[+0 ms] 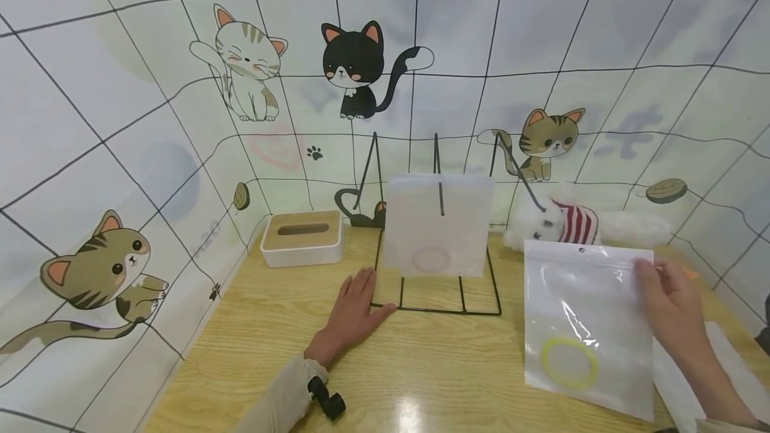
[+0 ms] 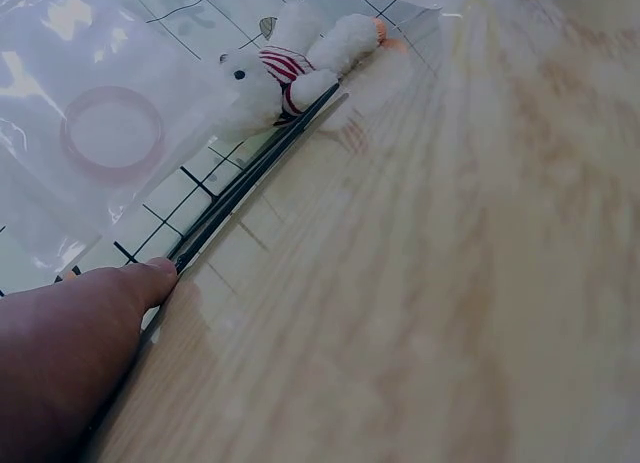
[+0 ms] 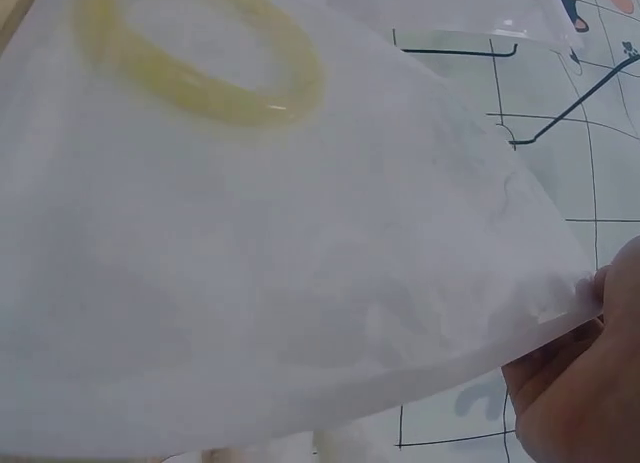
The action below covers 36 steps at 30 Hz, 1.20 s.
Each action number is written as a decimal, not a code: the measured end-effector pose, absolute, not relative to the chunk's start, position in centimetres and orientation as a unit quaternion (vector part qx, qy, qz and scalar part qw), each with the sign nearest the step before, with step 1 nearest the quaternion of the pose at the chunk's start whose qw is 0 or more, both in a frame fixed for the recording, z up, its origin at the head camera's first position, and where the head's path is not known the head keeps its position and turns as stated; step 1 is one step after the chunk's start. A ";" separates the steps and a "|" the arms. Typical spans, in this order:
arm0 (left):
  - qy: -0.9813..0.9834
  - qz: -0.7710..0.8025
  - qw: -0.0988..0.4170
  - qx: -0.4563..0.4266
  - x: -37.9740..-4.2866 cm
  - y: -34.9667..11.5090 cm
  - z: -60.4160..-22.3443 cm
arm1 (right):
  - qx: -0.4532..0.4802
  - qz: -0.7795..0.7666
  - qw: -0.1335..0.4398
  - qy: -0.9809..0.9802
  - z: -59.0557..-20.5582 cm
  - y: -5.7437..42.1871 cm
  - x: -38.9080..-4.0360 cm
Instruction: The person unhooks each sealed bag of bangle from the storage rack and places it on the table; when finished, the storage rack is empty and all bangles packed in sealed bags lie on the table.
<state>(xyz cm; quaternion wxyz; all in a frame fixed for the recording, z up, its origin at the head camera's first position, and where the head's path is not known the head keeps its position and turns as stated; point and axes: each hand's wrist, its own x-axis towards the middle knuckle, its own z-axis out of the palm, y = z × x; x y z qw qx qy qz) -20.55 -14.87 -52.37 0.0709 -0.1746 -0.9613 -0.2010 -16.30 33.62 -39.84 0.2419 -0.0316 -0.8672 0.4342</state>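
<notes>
My right hand [image 1: 675, 299] pinches the upper right edge of a translucent zip bag [image 1: 589, 299], held upright with its hang hole at the top. A yellow ring [image 1: 568, 363] lies low inside it. Flat and outstretched, my left hand [image 1: 355, 309] rests at the left front corner of a black wire rack [image 1: 445, 311], its thumb along the base bar. On the rack's middle hook hangs a second zip bag [image 1: 439, 232] with a pink ring [image 2: 112, 133] in it. In the right wrist view the held bag [image 3: 300, 253] fills most of the picture.
Left of the rack stands a white tissue box [image 1: 303, 256] with a wooden lid. A white plush toy [image 1: 529, 226] in a red-striped top lies behind the held bag. Another pale flat bag [image 1: 692, 379] lies under my right forearm. Cat-print cloth [image 1: 421, 105] encloses the wooden table [image 1: 385, 373].
</notes>
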 end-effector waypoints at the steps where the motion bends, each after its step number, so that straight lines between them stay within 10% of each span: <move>1: -0.962 -0.200 0.069 -0.174 -20.5 -14.9 -52.4 | -0.035 0.430 0.237 -0.871 -40.0 33.5 -16.3; 22: -0.965 -0.190 0.062 -0.170 -20.6 -15.2 -52.3 | 0.108 0.211 0.169 -0.957 -42.6 33.8 -18.0; 36: -0.964 -0.192 0.061 -0.173 -20.7 -15.0 -52.6 | 0.097 0.176 -0.006 -0.980 -43.1 35.6 -19.2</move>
